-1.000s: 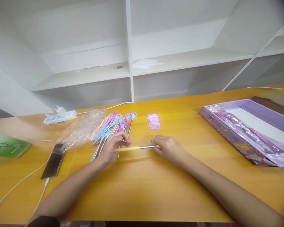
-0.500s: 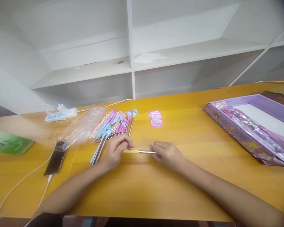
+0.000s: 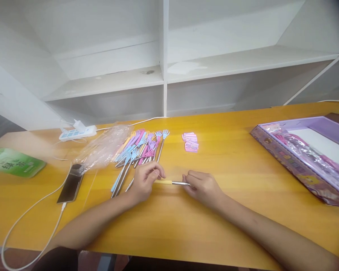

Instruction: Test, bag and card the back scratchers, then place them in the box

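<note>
Between my hands a telescopic back scratcher (image 3: pixel 166 182) lies level, its yellow handle to the left and its metal rod to the right. My left hand (image 3: pixel 145 181) is closed around the handle end. The fingers of my right hand (image 3: pixel 203 187) pinch the rod, hiding its far end. Just beyond my left hand is a pile of back scratchers (image 3: pixel 135 147) with hand-shaped heads in blue, purple, pink and yellow. A small stack of pink printed cards (image 3: pixel 190 142) sits on the table (image 3: pixel 175 229) behind my right hand.
On the right stands a purple display box (image 3: pixel 288 160) holding plastic-wrapped pink items. Clear plastic bags (image 3: pixel 104 148), a power strip (image 3: pixel 78 133), a phone (image 3: pixel 70 187) with a white cable (image 3: pixel 25 214) and a green package (image 3: pixel 17 162) lie left. White shelving (image 3: pixel 165 75) rises behind.
The whole view has shifted slightly, so everything appears a little further right. Both hands keep their hold on the yellow back scratcher, with hardly any change between them.
</note>
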Available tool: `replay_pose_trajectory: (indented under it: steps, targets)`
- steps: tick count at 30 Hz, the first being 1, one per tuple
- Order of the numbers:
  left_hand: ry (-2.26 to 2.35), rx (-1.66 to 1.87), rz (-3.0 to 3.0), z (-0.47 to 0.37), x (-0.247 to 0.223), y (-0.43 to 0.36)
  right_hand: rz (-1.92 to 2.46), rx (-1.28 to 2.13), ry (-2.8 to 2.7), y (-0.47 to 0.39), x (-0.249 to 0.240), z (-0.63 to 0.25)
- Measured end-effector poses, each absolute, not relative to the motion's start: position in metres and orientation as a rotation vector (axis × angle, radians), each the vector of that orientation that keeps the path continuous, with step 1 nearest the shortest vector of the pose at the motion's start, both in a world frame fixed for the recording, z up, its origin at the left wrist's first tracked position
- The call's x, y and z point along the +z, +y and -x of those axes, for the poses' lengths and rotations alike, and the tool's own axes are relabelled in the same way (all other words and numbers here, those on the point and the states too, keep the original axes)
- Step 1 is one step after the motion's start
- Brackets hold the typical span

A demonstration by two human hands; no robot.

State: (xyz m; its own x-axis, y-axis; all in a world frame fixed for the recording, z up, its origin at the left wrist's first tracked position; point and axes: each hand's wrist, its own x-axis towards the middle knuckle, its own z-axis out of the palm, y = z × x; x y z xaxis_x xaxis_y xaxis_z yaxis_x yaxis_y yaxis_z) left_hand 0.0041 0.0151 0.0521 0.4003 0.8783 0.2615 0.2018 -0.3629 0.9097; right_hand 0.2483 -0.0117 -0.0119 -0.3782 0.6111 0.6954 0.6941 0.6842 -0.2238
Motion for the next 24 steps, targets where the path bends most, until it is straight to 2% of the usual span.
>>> replay_pose_trajectory:
  steps: [19,24]
  targets:
    - [0.953,0.949,-1.811,-0.013,0.030,0.004,1.074,0.073,-2.158,-0.007,-0.016,-0.257]
    - [1.009,0.710,-2.115,-0.019,0.034,0.008,1.231,0.185,-2.308,0.009,-0.008,-0.275]
